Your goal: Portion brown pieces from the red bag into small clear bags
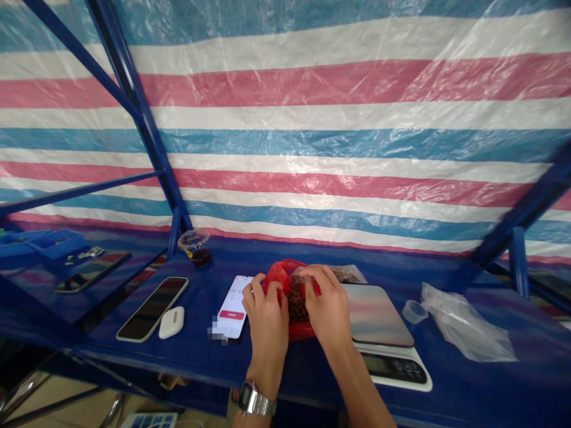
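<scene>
Pinching the red plastic bag [280,278] with your left hand [265,318] and right hand [323,303], you hold it spread around dark brown pieces [297,303], digital scale [379,315] at three o'clock.

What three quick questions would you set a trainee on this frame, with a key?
1. Which wrist wears the silver metal-band wristwatch?
2. True or false: from the person's side, the lit smartphone lies to the right of the white earbud case.
3. What do the left hand and right hand hold?
A. A red plastic bag of brown lumps
B. A clear plastic bag
C. A white digital scale

Key: 1. Left. 2. True. 3. A.
</scene>
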The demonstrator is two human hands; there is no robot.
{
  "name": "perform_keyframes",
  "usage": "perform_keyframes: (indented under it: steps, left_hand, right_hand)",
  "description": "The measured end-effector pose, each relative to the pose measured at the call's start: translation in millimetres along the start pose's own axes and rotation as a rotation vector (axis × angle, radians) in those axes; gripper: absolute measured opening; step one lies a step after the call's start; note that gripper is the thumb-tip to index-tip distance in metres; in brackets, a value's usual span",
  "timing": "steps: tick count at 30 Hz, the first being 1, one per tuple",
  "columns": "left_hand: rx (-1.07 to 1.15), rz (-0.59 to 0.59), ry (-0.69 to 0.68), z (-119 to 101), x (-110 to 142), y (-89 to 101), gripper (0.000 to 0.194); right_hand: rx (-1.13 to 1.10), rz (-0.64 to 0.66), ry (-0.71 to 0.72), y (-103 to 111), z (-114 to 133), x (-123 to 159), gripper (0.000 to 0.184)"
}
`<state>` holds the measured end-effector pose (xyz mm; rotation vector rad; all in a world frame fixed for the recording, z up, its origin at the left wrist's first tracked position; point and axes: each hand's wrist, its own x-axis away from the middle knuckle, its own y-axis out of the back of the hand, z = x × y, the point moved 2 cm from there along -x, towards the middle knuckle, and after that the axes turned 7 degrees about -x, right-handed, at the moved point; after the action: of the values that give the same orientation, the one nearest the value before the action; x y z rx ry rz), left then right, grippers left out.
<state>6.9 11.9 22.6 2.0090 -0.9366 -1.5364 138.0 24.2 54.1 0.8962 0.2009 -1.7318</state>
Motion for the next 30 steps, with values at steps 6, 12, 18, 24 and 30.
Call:
perform_keyframes:
  steps: [6,12,18,24,30]
  left_hand:
    - [0.086,-0.06,-0.03,2.0,1.2,0.3,0.027]
    - [0.0,-0.124,0.078,-2.4,-5.5,16.9,0.026]
    - [0.014,0.137,-0.069,-20.3,-8.1,-0.5,0.049]
    - [0.049,0.176,-0.012,-21.7,-8.1,-5.2,0.043]
    - [0.097,0.188,0.018,-24.6,-8.7,-5.4,0.046]
  right_hand:
    - [-0.022,-0.009,-0.016,-0.5,0.7,-0.4,0.026]
    - [-0.041,-0.012,-0.048,-2.0,-6.6,-6.9,0.023]
    - [-0.11,0.02,-0.118,-5.4,-10.0,-12.3,0.017]
    - [-0.175,0.046,-0.143,-3.4,0.0,-13.8,0.015]
    - [-0.211,0.085,-0.169,1.5,5.8,-15.2,0.019]
